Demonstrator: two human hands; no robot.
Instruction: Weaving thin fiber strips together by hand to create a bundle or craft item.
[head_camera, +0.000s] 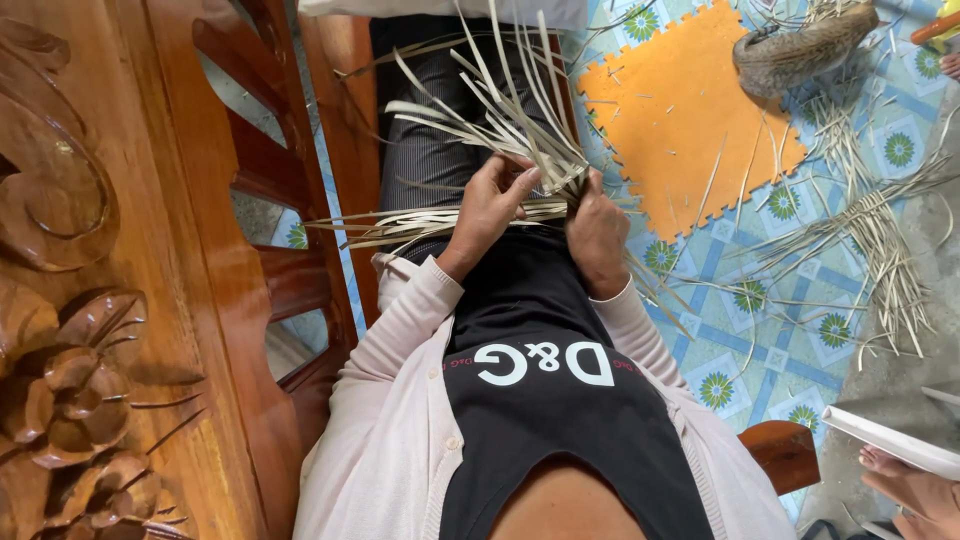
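Strips: a bundle of pale dried leaf strips is held over the lap, at 12 o'clock from the two hands; loose ends fan out toward 12 and toward 9 o'clock.
Hidden: the point where the strips cross is covered by the fingers, so the weave itself cannot be made out; the top ends are cut off by the frame edge.
Left hand: it is closed round the strips, fingers curled, thumb pressed on top.
Right hand: it is clenched on the same bundle, just beside the left hand.
Chair: a carved wooden chair is seen at 9 o'clock.
Floor: an orange foam mat lies at 2 o'clock, and scattered strips at 3 o'clock.
Other person: a foot is partly cut off at 4 o'clock.
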